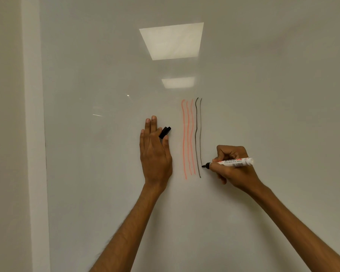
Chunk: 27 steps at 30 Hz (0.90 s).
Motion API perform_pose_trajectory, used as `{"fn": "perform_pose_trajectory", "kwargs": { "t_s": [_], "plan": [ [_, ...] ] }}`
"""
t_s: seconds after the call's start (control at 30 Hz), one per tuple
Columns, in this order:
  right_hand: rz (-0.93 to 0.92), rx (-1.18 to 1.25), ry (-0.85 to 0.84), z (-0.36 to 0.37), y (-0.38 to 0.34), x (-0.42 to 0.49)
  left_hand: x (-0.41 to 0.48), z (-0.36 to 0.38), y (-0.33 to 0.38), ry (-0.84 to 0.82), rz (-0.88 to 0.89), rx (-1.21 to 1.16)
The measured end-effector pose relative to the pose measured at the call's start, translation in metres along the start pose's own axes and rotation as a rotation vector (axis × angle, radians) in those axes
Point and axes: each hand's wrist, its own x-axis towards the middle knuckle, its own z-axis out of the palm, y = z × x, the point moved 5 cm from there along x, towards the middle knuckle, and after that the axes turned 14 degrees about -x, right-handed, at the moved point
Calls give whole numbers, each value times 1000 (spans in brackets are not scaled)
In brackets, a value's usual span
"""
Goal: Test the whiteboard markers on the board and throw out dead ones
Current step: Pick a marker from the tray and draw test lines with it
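Note:
A glossy whiteboard (243,79) fills the view. My right hand (235,169) grips a white marker (233,162) with a black tip, the tip touching the board at the lower end of two thin black vertical lines (198,134). Left of those run three orange vertical lines (187,138). My left hand (155,154) lies flat against the board with straight fingers, and a black marker cap (165,132) is pinched between its thumb and forefinger.
A pale vertical strip (34,134) borders the board on the left, with wall beyond it. Ceiling lights reflect in the board above the lines.

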Motion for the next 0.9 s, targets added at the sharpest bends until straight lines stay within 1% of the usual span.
{"fn": "perform_pose_trajectory", "kwargs": {
  "t_s": [0.23,0.33,0.4,0.47,0.63,0.73,0.9],
  "plan": [
    [-40,-139,-83,4,1,-4,0,0,0,9,13,6],
    [-44,-113,-99,3,-2,-4,-1,0,1,13,28,4],
    [-14,-25,-84,1,-5,-1,-1,0,1,18,30,5],
    [10,58,-33,-5,-9,10,-1,0,1,23,30,5],
    [-46,64,185,-31,-27,53,-1,0,1,34,42,3],
    [-37,96,303,-41,-36,74,-1,0,1,43,38,20],
    [-44,120,373,-38,-37,81,-2,1,-2,39,23,30]
  ]
}}
